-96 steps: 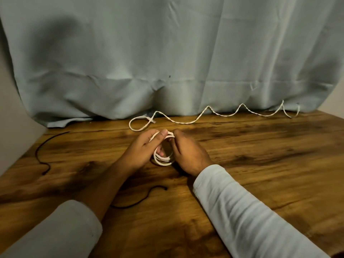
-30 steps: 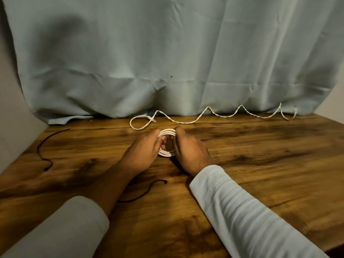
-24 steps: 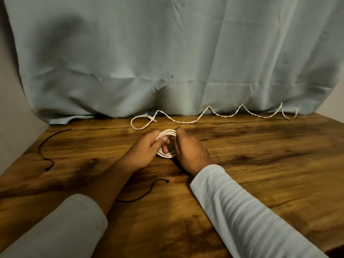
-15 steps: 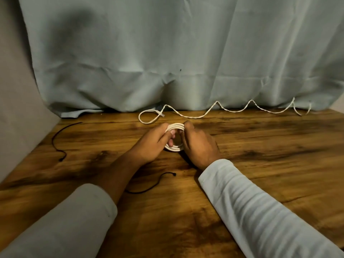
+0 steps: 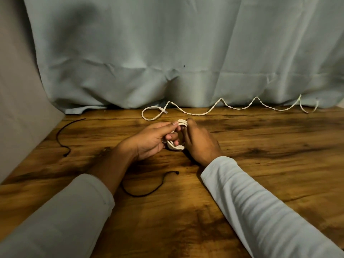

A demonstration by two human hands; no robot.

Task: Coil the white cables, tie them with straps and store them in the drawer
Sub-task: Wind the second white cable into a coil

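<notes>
cable coil (image 5: pixel 176 147) upright, opening facing camera

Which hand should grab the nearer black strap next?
Likely the right hand: the left hand has fingers hooked through the coil and can hold it, while one end of the strap lies below the right wrist.
</notes>
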